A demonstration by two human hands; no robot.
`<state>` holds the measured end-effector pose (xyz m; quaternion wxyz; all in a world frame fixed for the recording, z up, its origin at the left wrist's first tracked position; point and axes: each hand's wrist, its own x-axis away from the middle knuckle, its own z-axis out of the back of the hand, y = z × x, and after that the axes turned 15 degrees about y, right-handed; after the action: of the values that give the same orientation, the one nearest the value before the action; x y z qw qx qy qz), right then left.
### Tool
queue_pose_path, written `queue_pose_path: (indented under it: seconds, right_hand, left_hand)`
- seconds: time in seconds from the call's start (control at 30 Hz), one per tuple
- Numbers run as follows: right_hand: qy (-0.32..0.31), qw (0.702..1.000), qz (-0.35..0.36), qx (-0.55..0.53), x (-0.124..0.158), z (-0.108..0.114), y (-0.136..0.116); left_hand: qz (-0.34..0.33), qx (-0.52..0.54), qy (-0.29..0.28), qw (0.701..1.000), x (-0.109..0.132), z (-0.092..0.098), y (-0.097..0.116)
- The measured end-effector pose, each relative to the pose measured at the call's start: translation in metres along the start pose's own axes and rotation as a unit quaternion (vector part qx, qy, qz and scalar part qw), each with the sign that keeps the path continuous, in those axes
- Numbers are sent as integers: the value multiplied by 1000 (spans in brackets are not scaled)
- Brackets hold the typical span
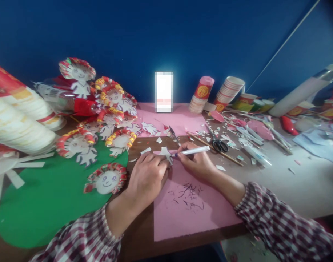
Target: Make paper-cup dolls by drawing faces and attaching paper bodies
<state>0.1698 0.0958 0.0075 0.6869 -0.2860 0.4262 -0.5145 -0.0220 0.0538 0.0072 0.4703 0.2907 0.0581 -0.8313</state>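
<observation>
My left hand is closed, pinching a small white paper cut-out against a pink sheet on the table. My right hand grips a white marker pen, its tip touching the cut-out. Dark scribbles mark the pink sheet below my hands. A paper-cup doll face lies to the left on a green paper circle.
Several paper-cup dolls are piled at the back left beside stacked cups. Scissors, wooden sticks, paper scraps and more cup stacks lie at the right. A phone leans on the blue wall.
</observation>
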Motion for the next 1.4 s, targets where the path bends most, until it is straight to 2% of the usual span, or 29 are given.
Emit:
queue_pose_path:
  seconds: [1.4]
  right_hand:
    - [4, 1000, 11, 25, -2, 0, -5]
  left_hand:
    - [-2, 2, 4, 1000, 0, 0, 0]
